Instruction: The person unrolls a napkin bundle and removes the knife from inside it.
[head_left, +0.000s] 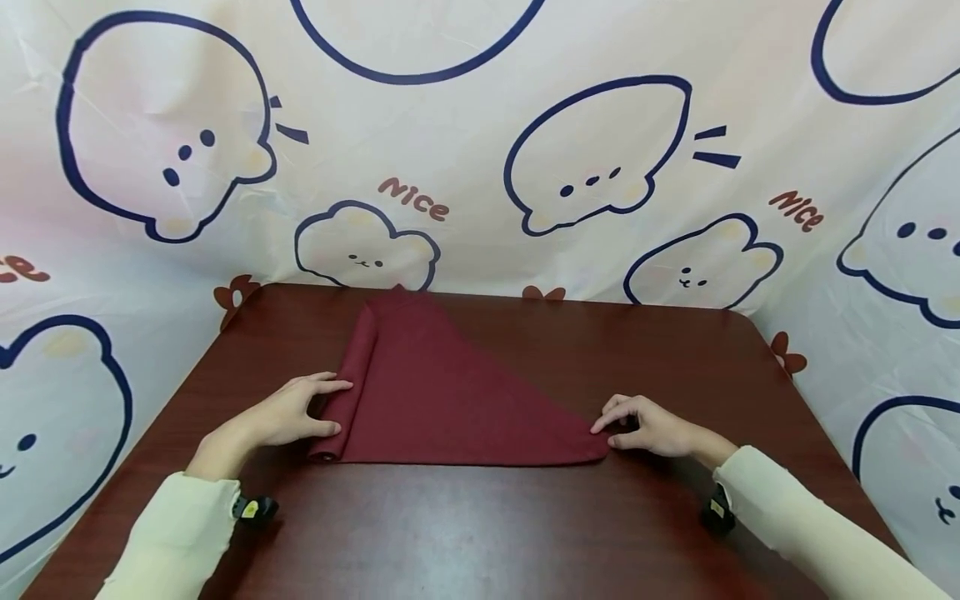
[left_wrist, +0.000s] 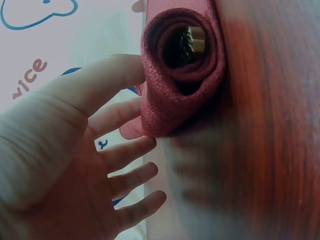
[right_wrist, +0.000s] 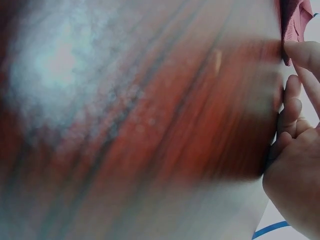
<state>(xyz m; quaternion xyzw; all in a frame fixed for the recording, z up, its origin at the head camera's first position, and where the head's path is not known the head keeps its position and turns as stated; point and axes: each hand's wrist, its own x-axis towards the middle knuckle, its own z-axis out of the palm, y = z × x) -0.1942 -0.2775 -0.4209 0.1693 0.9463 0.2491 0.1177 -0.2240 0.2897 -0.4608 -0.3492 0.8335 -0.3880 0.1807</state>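
Observation:
A dark red cloth (head_left: pixel 450 400) lies on the table, its left side wound into a roll (head_left: pixel 354 375) and its right side tapering to a corner. My left hand (head_left: pixel 288 411) touches the roll from the left with thumb and fingertips, its fingers spread and mostly straight. From the end, the left wrist view shows the layered cloth roll (left_wrist: pixel 150 100) with a gold-and-black item (left_wrist: pixel 198 40) inside; its kind is unclear. At the right corner, my right hand (head_left: pixel 652 427) pinches the cloth between thumb and index finger, other fingers curled. Only a bit of cloth (right_wrist: pixel 297 17) shows in the right wrist view.
The brown wooden table (head_left: pixel 450 533) reflects light near its front. A pale curtain (head_left: pixel 465 142) with cartoon outlines hangs behind and along both sides. Each wrist wears a black strapped device, such as the left wrist device (head_left: pixel 255 509).

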